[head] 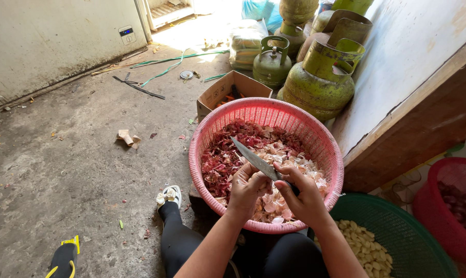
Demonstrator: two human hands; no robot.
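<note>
Concrete floor [63, 170] (pink basket [315, 139], knife [253, 158])

A steel-bladed knife [253, 158] is held tilted, tip up-left, above the pink basket [325, 149], which is filled with red and pale peelings [227, 149] on the floor.

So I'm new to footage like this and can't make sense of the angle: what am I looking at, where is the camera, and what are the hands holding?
There is one picture, from a camera worn on a person's head, looking down at their own two bare hands; no machine is involved. The person sits low over a concrete floor. The right hand holds a knife, blade pointing up and left. The left hand pinches something small against the blade; it is too hidden to name. Beneath them sits a pink basket of red and pale peelings. A green basket of peeled cloves is at the right, green gas cylinders behind.
</note>
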